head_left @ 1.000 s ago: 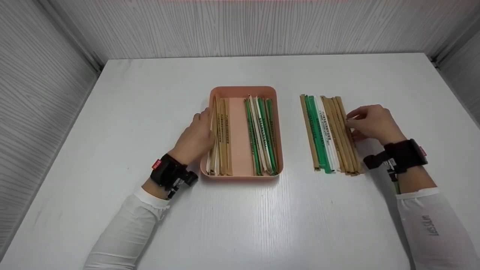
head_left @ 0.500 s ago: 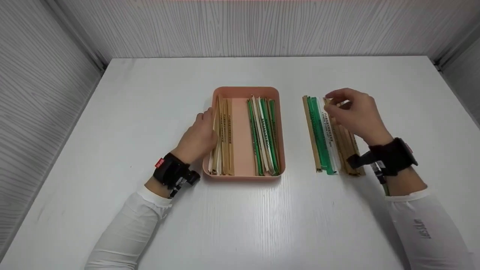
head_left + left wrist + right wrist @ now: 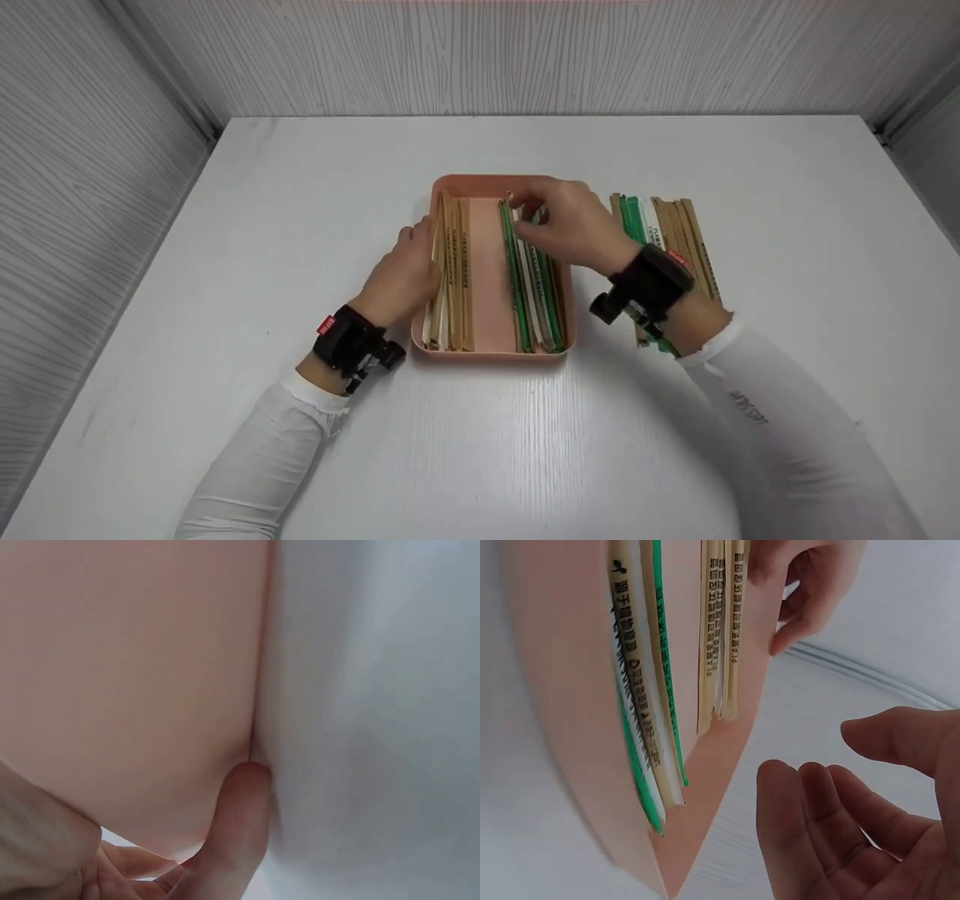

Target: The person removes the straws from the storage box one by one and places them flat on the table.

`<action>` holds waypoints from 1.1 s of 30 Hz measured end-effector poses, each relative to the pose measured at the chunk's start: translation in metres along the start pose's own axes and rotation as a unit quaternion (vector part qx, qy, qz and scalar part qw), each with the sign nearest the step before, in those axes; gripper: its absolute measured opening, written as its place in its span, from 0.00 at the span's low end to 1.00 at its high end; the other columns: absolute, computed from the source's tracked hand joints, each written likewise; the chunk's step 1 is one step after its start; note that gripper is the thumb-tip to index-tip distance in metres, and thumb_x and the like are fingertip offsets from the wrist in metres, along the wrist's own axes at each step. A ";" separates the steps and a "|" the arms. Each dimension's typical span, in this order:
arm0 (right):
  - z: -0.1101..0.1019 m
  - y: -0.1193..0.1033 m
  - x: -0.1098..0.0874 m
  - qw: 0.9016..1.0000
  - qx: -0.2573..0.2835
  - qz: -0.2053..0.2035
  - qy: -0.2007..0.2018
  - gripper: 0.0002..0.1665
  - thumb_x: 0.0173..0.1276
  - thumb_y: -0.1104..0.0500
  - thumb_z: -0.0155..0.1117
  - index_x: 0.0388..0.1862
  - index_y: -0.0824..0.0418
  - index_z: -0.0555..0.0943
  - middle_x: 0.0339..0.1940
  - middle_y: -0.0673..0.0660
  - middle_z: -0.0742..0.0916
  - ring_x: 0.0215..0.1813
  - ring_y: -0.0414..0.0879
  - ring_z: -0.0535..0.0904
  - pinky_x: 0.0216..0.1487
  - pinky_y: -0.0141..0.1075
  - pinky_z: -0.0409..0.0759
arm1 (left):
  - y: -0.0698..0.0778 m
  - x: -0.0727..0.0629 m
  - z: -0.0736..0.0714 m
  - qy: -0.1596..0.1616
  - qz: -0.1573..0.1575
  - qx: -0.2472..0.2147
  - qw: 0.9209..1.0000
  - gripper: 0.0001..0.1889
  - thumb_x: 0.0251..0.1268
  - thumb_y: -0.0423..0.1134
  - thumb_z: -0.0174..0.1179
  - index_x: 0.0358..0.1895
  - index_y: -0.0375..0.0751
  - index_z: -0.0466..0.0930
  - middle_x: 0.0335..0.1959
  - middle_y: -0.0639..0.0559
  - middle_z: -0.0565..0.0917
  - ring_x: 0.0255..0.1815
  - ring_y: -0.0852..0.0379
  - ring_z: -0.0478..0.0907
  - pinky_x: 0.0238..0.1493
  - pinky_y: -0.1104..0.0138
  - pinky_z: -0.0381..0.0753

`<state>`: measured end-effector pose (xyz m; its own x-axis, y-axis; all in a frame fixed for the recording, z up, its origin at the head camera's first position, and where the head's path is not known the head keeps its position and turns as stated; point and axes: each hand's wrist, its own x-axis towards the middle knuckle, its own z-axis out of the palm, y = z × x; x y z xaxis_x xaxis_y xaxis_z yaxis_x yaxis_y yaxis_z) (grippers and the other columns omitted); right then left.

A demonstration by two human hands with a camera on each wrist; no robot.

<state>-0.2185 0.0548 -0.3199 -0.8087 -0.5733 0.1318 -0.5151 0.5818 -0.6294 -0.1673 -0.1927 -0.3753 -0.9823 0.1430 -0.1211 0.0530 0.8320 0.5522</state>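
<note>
A shallow pink tray [image 3: 486, 300] holds paper-wrapped drinking straws in two groups. Brown and white wrapped straws [image 3: 454, 277] lie along its left side; green, white and brown ones [image 3: 534, 300] lie along its right. My left hand [image 3: 401, 274] grips the tray's left wall; in the left wrist view a fingertip [image 3: 247, 802] meets the lower edge of the tray's outer wall. Over the far end of the right group hovers my right hand [image 3: 570, 225], fingers loosely bent. The right wrist view shows its thumb [image 3: 892, 736] and fingers apart, nothing between them.
More wrapped straws [image 3: 679, 225], brown, green and white, lie side by side on the white table [image 3: 480, 442] right of the tray, partly hidden by my right forearm. A grey wood-grain panel [image 3: 480, 60] rises behind the table.
My right hand has moved left, from the loose straws on the table to above the tray's right group. My left hand stays on the tray's left wall.
</note>
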 end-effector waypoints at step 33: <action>0.078 -0.021 0.048 0.987 -0.116 0.077 -0.085 0.03 0.68 0.67 0.61 0.34 0.66 0.78 0.24 0.56 0.78 0.27 0.48 0.74 0.30 0.38 0.71 | -0.001 0.003 0.001 0.016 0.022 0.015 1.000 0.37 0.74 0.29 0.47 0.81 0.24 0.45 0.66 0.23 0.67 0.56 0.31 0.77 0.57 0.43 0.79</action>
<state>-0.2242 -0.0300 -0.3602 -0.8333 -0.5448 -0.0936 -0.4569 0.7742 -0.4379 -0.1705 -0.1927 -0.3770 -0.9842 0.1623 -0.0711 0.1005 0.8416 0.5306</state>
